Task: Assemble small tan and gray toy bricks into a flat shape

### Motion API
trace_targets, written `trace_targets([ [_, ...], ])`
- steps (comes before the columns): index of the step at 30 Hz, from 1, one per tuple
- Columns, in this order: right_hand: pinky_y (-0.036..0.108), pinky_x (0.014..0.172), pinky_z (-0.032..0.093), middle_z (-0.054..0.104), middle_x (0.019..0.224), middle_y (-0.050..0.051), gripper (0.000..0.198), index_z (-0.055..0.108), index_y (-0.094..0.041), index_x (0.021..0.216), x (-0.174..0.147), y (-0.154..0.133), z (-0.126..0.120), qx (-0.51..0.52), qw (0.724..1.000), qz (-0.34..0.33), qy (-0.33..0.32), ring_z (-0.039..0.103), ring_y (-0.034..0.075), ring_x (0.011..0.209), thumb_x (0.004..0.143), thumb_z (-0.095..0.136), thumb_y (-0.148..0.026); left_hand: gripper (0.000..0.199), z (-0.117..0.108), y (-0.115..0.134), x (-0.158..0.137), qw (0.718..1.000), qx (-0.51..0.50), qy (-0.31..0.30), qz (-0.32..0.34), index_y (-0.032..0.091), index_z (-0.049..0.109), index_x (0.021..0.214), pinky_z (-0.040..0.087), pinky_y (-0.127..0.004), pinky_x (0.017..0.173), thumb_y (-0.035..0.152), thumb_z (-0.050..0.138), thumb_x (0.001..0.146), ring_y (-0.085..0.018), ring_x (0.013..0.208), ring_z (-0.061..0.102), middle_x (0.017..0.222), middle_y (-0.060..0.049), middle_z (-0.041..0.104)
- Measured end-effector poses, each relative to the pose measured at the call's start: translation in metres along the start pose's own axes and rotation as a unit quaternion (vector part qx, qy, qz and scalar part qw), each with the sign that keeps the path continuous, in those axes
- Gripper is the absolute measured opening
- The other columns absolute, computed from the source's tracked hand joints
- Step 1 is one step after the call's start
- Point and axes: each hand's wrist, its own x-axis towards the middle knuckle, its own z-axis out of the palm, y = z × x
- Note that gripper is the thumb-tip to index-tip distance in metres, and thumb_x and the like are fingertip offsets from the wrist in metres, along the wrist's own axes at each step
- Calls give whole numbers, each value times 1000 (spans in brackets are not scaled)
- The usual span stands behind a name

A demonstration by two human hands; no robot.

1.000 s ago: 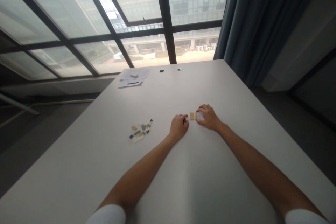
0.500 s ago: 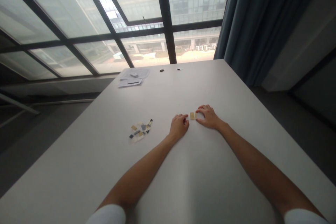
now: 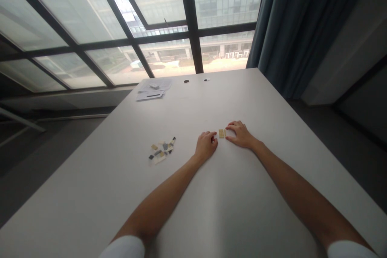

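Note:
Two tan studded building plates lie on the white table between my hands. The wider plate (image 3: 221,133) sits on the left, and a narrow plate (image 3: 224,133) stands close along its right side. My right hand (image 3: 240,134) has thumb and index finger at the two ends of the narrow plate, holding it on the table. My left hand (image 3: 207,144) rests just left of the wider plate, its fingers bent and thumb and index finger apart, with nothing seen between them. Whether that hand touches the plate I cannot tell.
A loose pile of small tan, grey, black and pale pieces (image 3: 162,150) lies to the left. Papers with a small white object (image 3: 154,86) lie at the far left corner. Two round dark-centred spots (image 3: 186,81) mark the far edge. Windows and a blue curtain (image 3: 278,40) stand beyond.
The narrow plate has shifted slightly left, so the gap to the wider plate looks smaller. My hands and arms have hardly moved.

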Motion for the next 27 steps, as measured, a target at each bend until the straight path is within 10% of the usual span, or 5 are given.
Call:
trace_targets([
  [27,45,98,40,62,124,9,35,69,-23,115,0,-5,-2,-12,1000,-6,-10,51,28,115,83,71,-39,32,1,2,0,1000,6,-8,-6,18,71,116,46,-33,89,20,58,87,-20,87,59,87,-4,68],
])
